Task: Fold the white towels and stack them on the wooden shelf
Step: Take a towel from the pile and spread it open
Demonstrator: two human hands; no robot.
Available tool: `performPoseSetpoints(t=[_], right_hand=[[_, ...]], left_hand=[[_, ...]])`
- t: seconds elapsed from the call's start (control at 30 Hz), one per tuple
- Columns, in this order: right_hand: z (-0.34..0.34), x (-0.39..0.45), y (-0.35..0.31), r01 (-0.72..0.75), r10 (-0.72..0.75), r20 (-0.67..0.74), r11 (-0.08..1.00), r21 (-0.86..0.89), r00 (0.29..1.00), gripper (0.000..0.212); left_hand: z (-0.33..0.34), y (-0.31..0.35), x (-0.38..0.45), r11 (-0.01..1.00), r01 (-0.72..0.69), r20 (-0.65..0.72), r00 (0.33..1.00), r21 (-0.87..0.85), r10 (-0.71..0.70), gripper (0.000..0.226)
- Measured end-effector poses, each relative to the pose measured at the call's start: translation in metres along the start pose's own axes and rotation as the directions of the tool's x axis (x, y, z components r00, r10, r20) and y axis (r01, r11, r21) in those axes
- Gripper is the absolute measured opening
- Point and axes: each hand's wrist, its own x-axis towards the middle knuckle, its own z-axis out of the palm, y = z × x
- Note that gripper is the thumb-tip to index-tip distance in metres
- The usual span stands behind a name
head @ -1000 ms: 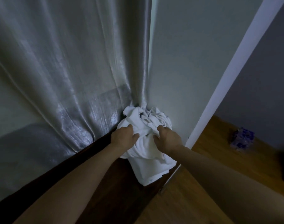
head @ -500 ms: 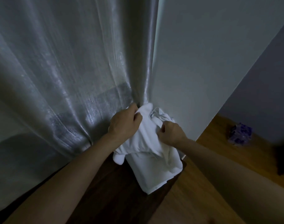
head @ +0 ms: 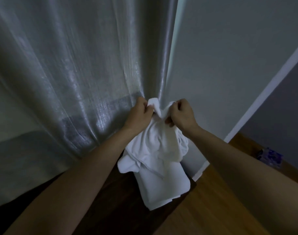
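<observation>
A crumpled white towel point(head: 159, 141) hangs from both my hands in front of the curtain. My left hand point(head: 140, 112) is shut on its upper left edge and my right hand point(head: 182, 114) is shut on its upper right edge. Under it lies a folded white towel point(head: 163, 189) on the end of the dark wooden shelf point(head: 121, 200). The hanging towel's lower folds drape onto the folded one and hide its far part.
A shiny grey curtain point(head: 77, 73) hangs directly behind the shelf. A grey wall point(head: 229, 65) with a white trim stands to the right. Lighter wooden floor point(head: 212, 209) lies to the right, with a small purple object point(head: 270, 156) near the wall.
Both hands have lifted the crumpled towel up off the folded one and shifted their grip to its top edge. The towel now hangs longer below them.
</observation>
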Motion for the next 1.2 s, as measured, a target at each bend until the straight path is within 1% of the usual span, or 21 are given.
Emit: performPoseSetpoints(t=[0.1, 0.17, 0.23, 0.27, 0.3, 0.33, 0.4, 0.47, 0.53, 0.6, 0.67, 0.73, 0.77, 0.83, 0.87, 0.93, 1.0, 1.07, 1.1, 1.13, 1.2], right_hand=[[0.003, 0.004, -0.022, 0.07, -0.074, 0.018, 0.987, 0.141, 0.997, 0.019], [0.003, 0.007, -0.035, 0.101, -0.111, 0.034, 0.97, 0.221, 0.993, 0.018], [0.001, 0.012, -0.049, 0.122, -0.142, 0.045, 0.945, 0.305, 0.989, 0.018], [0.0, 0.015, -0.056, 0.129, -0.156, 0.051, 0.93, 0.344, 0.986, 0.019], [-0.002, 0.017, -0.063, 0.138, -0.173, 0.061, 0.916, 0.376, 0.983, 0.019], [-0.002, 0.019, -0.069, 0.148, -0.193, 0.073, 0.903, 0.403, 0.978, 0.019], [-0.003, 0.021, -0.079, 0.177, -0.238, 0.093, 0.885, 0.43, 0.967, 0.019], [-0.005, 0.021, -0.084, 0.204, -0.266, 0.079, 0.869, 0.452, 0.961, 0.019], [-0.008, 0.02, -0.084, 0.246, -0.292, 0.038, 0.863, 0.442, 0.956, 0.015], [-0.013, 0.02, -0.08, 0.283, -0.313, 0.029, 0.89, 0.358, 0.949, 0.008], [-0.019, 0.025, -0.069, 0.314, -0.33, 0.1, 0.938, 0.147, 0.939, 0.041], [-0.024, 0.026, -0.06, 0.396, -0.367, 0.27, 0.916, -0.063, 0.89, 0.076], [-0.024, 0.025, -0.058, 0.466, -0.4, 0.363, 0.877, -0.114, 0.842, 0.089], [-0.019, 0.025, -0.051, 0.572, -0.454, 0.466, 0.807, -0.146, 0.759, 0.094], [-0.016, 0.025, -0.049, 0.565, -0.447, 0.449, 0.807, -0.171, 0.774, 0.09], [-0.011, 0.029, -0.049, 0.456, -0.387, 0.318, 0.872, -0.179, 0.865, 0.069], [-0.01, 0.034, -0.051, 0.411, -0.387, 0.197, 0.907, -0.095, 0.901, 0.036], [-0.012, 0.039, -0.056, 0.4, -0.392, 0.123, 0.916, -0.04, 0.912, 0.019], [-0.013, 0.04, -0.059, 0.386, -0.382, 0.099, 0.922, -0.024, 0.919, 0.018], [-0.013, 0.041, -0.061, 0.37, -0.369, 0.076, 0.929, -0.005, 0.926, 0.02], [-0.016, 0.044, -0.065, 0.339, -0.342, 0.042, 0.939, 0.059, 0.939, 0.027]], left_hand=[[0.008, -0.006, -0.003, 1.0, 0.007, 0.067, 0.998, -0.012, -0.006, 0.015], [0.011, -0.014, -0.01, 0.985, 0.061, 0.2, 0.979, -0.163, -0.028, 0.023], [0.01, -0.023, -0.019, 0.986, 0.053, 0.337, 0.942, -0.156, 0.003, 0.064], [0.012, -0.027, -0.023, 0.996, 0.021, 0.371, 0.929, -0.087, 0.013, 0.087], [0.015, -0.03, -0.027, 1.0, -0.005, 0.376, 0.927, -0.017, 0.012, 0.099], [0.018, -0.032, -0.028, 0.999, -0.015, 0.348, 0.938, 0.044, -0.001, 0.099], [0.021, -0.031, -0.026, 0.988, 0.003, 0.216, 0.976, 0.153, -0.037, 0.067], [0.019, -0.029, -0.019, 0.971, -0.008, 0.053, 0.999, 0.24, -0.005, 0.039], [0.009, -0.024, -0.01, 0.962, -0.058, -0.046, 0.996, 0.267, 0.073, 0.03], [-0.004, -0.011, 0.0, 0.968, -0.076, -0.127, 0.986, 0.238, 0.109, 0.028], [-0.019, 0.01, 0.012, 0.989, -0.055, -0.226, 0.97, 0.135, 0.085, 0.031], [-0.032, 0.035, 0.022, 0.995, -0.092, -0.272, 0.957, 0.033, 0.097, 0.023], [-0.037, 0.049, 0.024, 0.991, -0.137, -0.265, 0.955, 0.006, 0.134, 0.022], [-0.04, 0.076, 0.024, 0.976, -0.216, -0.229, 0.95, -0.001, 0.21, 0.025], [-0.041, 0.087, 0.024, 0.97, -0.244, -0.212, 0.947, 0.011, 0.241, 0.025], [-0.039, 0.1, 0.025, 0.958, -0.286, -0.179, 0.944, -0.024, 0.277, 0.021], [-0.039, 0.101, 0.022, 0.939, -0.308, -0.16, 0.945, -0.155, 0.283, 0.014], [-0.033, 0.083, 0.009, 0.9, -0.265, -0.142, 0.963, -0.345, 0.229, 0.032], [-0.026, 0.065, -0.004, 0.884, -0.212, -0.128, 0.976, -0.416, 0.174, 0.045], [-0.016, 0.042, -0.019, 0.896, -0.132, -0.109, 0.99, -0.423, 0.094, 0.057], [-0.002, -0.014, -0.054, 0.962, 0.156, 0.001, 0.987, -0.224, -0.16, 0.082]])
